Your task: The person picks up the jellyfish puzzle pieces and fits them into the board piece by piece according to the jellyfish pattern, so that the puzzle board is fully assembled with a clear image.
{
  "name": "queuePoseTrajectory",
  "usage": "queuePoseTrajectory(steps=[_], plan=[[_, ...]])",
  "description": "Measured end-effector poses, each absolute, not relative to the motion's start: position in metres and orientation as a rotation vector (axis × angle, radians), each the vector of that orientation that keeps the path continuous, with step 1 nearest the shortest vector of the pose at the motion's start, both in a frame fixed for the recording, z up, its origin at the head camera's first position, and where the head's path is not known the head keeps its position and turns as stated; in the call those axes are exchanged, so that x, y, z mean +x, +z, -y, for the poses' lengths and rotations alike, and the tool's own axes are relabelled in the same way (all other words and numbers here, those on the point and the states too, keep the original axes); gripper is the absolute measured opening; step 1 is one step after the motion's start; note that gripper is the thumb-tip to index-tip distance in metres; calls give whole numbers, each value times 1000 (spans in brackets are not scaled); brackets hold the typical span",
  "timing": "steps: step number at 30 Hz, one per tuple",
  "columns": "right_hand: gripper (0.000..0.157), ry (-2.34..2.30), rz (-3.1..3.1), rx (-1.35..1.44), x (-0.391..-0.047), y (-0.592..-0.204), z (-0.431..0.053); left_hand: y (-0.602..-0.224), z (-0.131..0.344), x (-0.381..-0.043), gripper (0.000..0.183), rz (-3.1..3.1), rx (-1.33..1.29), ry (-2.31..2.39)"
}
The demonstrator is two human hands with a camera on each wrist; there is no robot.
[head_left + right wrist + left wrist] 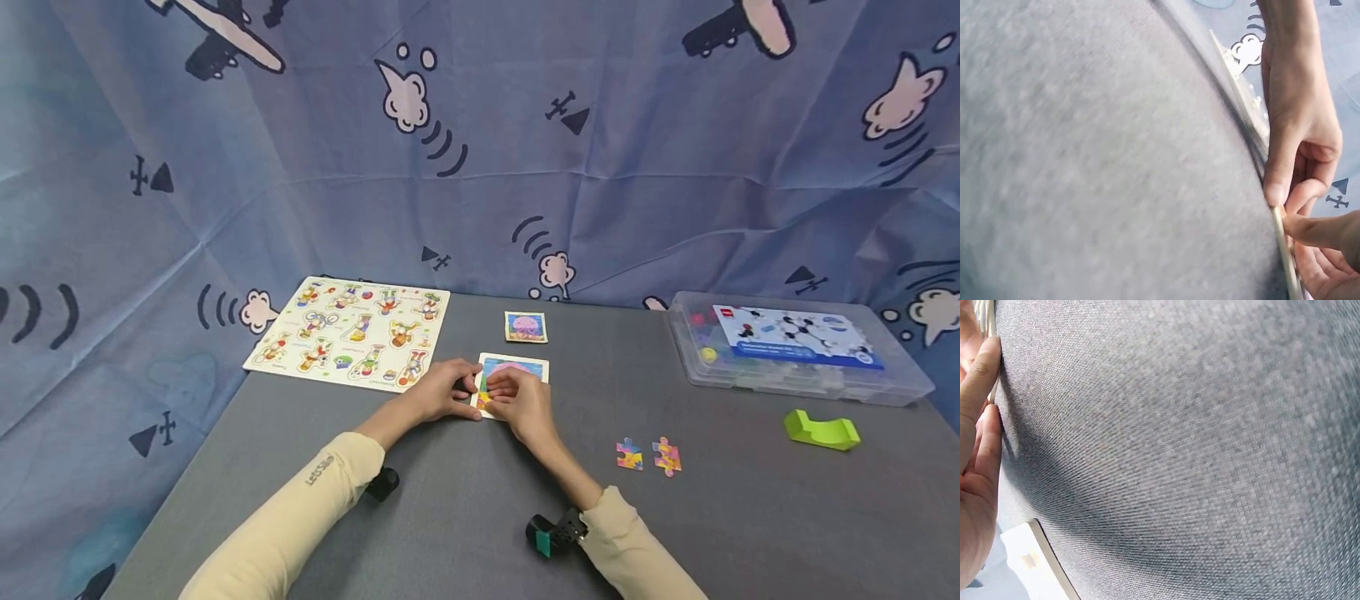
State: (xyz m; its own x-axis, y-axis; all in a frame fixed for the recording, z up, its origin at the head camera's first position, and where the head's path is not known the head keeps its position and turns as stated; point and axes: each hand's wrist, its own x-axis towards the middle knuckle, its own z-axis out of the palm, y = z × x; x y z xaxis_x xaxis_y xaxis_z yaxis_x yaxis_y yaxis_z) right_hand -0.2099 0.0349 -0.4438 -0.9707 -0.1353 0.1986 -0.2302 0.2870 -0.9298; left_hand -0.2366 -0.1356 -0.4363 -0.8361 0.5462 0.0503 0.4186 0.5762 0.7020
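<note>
In the head view a small white-bordered jigsaw board (544,369) lies flat at the table's middle, its blue and pink picture partly covered by fingers. My left hand (437,390) grips the board's left side, thumb at the near left corner. Over the board bends my right hand (527,407), thumb and fingertips pinching a yellow-orange jigsaw piece (482,400) at that same corner. The right wrist view has the right thumb (1316,231) beside the left fingers, at the board's edge (1282,240). Two loose jigsaw pieces, one (629,455) beside another (666,457), lie to the right.
Behind the board lies a small picture card (526,327) with a pink figure. A large cream picture board (352,333) with animal figures is at left. At right are a clear plastic case (798,346) and a bright green curved block (822,430). A patterned curtain (480,150) hangs behind.
</note>
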Motion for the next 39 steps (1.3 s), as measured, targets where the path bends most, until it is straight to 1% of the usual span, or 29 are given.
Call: queuePoseTrajectory(steps=[5, 9, 17, 28, 39], plan=[[30, 1770, 2489, 333, -212, -445, -36, -436, 134, -237, 31, -2645, 817, 1095], [30, 1768, 2509, 376, -215, -445, -36, -437, 134, -236, 31, -2651, 825, 1107], [31, 1974, 2421, 304, -214, -446, -53, -435, 133, -236, 30, -2646, 851, 1076], [36, 2114, 2432, 260, -204, -443, -108, -435, 134, -235, 32, -2668, 845, 1050], [39, 1942, 2544, 379, -189, -434, -185, -435, 133, -235, 31, -2690, 848, 999]])
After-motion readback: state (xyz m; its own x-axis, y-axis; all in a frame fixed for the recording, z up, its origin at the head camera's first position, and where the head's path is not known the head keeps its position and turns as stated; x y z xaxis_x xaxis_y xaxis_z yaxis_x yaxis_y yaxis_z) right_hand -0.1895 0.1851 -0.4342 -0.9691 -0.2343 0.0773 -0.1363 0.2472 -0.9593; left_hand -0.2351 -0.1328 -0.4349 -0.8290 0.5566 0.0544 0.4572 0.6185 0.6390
